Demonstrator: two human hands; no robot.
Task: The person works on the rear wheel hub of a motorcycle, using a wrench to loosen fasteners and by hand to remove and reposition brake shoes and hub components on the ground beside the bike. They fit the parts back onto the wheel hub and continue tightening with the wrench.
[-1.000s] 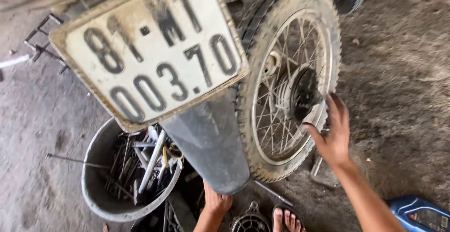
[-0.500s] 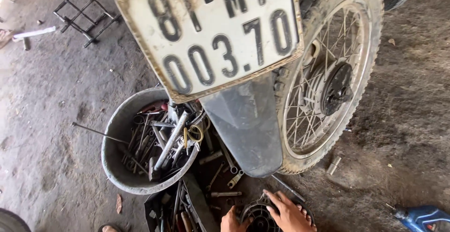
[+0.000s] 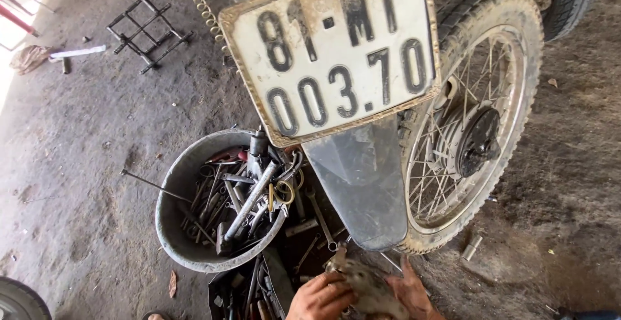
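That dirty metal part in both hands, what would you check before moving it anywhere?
1. Both hands on the grey metal part: ok, left hand and right hand grip it.
2. Part clear of the mudguard: cannot tell, it sits right below.
3. Wheel out of the way: ok, it stands to the side.
4. Tool bucket upright: ok.
5. Small cylinder on the floor away from the hands: ok.

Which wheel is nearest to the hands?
The spoked motorcycle wheel behind the grey mudguard; the other tyres, at the bottom-left corner and top right, lie farther off.
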